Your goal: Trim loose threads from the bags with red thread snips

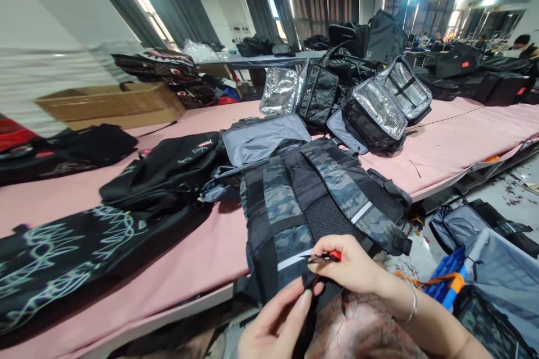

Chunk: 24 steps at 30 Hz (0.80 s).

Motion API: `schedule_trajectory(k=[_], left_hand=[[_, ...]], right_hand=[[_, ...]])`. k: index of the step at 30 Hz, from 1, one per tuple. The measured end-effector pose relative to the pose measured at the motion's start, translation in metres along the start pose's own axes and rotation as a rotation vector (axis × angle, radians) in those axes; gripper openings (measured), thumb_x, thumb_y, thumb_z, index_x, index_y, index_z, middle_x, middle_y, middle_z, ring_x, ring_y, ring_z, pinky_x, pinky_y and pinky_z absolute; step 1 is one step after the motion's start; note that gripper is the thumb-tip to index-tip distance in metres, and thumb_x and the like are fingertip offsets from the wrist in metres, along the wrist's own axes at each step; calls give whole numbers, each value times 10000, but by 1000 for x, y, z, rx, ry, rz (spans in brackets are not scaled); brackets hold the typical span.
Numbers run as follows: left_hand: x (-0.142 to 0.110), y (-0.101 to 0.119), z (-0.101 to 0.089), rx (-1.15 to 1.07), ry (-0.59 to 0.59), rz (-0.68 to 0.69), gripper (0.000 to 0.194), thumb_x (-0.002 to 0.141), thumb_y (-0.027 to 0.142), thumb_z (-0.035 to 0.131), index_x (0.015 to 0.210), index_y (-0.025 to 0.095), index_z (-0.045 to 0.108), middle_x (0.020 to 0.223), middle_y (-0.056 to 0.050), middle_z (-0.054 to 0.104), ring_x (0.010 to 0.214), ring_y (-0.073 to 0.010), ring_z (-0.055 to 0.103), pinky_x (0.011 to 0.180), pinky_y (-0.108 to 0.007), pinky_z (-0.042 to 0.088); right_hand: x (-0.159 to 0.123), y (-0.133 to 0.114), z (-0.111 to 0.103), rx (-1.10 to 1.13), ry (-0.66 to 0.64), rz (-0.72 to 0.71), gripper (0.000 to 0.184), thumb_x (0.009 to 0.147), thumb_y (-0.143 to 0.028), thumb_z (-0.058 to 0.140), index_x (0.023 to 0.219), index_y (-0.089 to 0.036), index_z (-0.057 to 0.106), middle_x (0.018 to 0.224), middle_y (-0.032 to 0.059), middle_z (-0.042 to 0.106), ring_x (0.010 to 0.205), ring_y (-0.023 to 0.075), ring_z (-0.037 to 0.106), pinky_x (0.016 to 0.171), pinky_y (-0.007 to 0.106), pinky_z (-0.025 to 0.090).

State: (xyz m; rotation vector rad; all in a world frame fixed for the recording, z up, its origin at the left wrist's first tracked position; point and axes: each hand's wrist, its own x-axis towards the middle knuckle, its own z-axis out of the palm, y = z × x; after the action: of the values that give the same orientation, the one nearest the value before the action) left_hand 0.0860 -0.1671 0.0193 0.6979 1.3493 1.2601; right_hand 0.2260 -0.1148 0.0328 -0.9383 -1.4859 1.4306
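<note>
One left hand, fingers tight on fabric, right hand, fingers round snips, open silver-lined bag beyond

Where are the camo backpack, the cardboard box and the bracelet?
Backpack [281, 196], head view, on its camo shoulder strap.
Box [122, 102], head view, on its front wall.
Bracelet [415, 304], head view, on its band at the wrist.

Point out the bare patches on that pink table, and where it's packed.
The pink cloth shows right of the silver-lined bags, between them and the carton, and at the near edge between the black bags and camo backpack. It's crowded mid-table, where the backpack meets the silver-lined bags.
</note>
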Motion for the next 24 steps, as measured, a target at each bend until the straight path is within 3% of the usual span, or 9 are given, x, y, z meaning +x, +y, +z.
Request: schedule_trajectory(k=[2, 6, 9, 12, 15, 24], left_hand=[[1, 0, 1, -33, 17, -5, 357, 465, 380, 811, 739, 173, 713, 656, -38, 700, 743, -208, 659, 780, -274, 508], [2, 9, 5, -176, -1, -87, 320, 414, 355, 831, 643, 182, 689, 618, -23, 685, 622, -196, 649, 682, -308, 540], [1, 14, 7, -213, 19, -102, 326, 403, 345, 835, 640, 180, 685, 618, -14, 680, 571, -170, 633, 611, -275, 538], [1, 13, 7, -201, 24, -102, 329, 414, 346, 832, 655, 175, 686, 602, -13, 675, 562, -149, 623, 569, -225, 516], [1, 11, 7, -150, 13, -83, 328, 432, 362, 821, 655, 163, 686, 591, -21, 671, 552, -144, 616, 551, -210, 499], [1, 13, 3, 111, -20, 19, 368, 488, 429, 783, 702, 144, 694, 612, -58, 686, 617, -181, 625, 620, -234, 487]], right_hand=[[-4, -1, 2, -117, 77, -73, 53, 764, -209, 557, 762, -163, 583, 678, -17, 594, 623, 113, 568, 578, 205, 438], [-16, -3, -2, -469, 318, -364, 267, 790, -208, 563, 1055, -182, 540, 932, 52, 611, 824, 158, 567, 734, 282, 465], [-24, -2, -12, -695, 392, -637, 205, 861, -187, 466, 1046, -175, 554, 881, 74, 618, 807, 176, 566, 714, 310, 465], [-28, -2, -21, -919, 363, -786, 197, 866, -168, 469, 1027, -155, 580, 857, 89, 629, 752, 180, 562, 640, 302, 448], [-29, -5, -27, -1074, 303, -815, 197, 871, -188, 472, 1018, -159, 601, 863, 84, 637, 695, 166, 548, 591, 293, 418], [-23, -23, -45, -1276, 146, -925, 180, 889, -233, 467, 998, -182, 601, 845, 62, 646, 643, 143, 512, 526, 280, 353]])
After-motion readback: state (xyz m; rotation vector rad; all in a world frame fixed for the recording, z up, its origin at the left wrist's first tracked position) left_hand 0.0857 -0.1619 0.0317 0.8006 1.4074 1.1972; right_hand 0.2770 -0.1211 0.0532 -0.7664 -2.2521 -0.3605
